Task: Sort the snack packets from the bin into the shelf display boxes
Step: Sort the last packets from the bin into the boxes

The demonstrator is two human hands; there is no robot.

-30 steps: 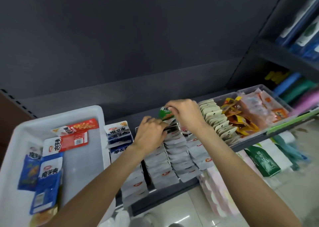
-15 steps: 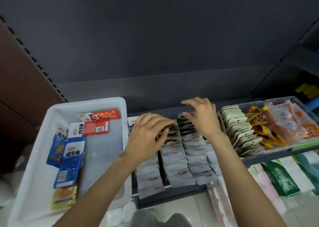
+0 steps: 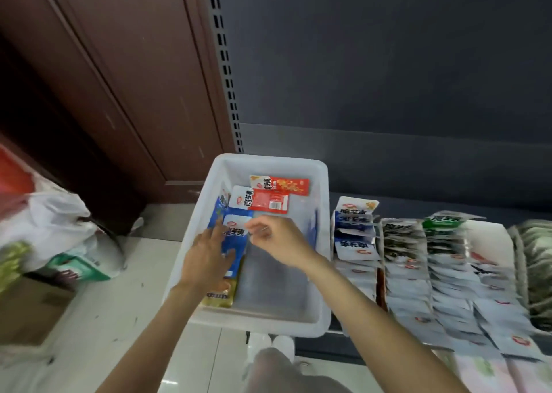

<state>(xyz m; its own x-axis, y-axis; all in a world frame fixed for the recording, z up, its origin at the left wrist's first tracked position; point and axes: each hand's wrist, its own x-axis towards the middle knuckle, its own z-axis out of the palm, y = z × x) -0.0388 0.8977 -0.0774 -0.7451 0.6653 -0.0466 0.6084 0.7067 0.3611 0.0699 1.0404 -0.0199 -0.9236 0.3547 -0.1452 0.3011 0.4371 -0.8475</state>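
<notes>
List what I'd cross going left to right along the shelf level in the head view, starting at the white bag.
White plastic bag → white bin → blue-and-white packet row → dark packet row → green-topped packet row → grey-green packets at the right edge.

Dark grey shelf back panel point(image 3: 388, 64), brown wooden wall point(image 3: 104, 79), pale tiled floor point(image 3: 119, 303)
</notes>
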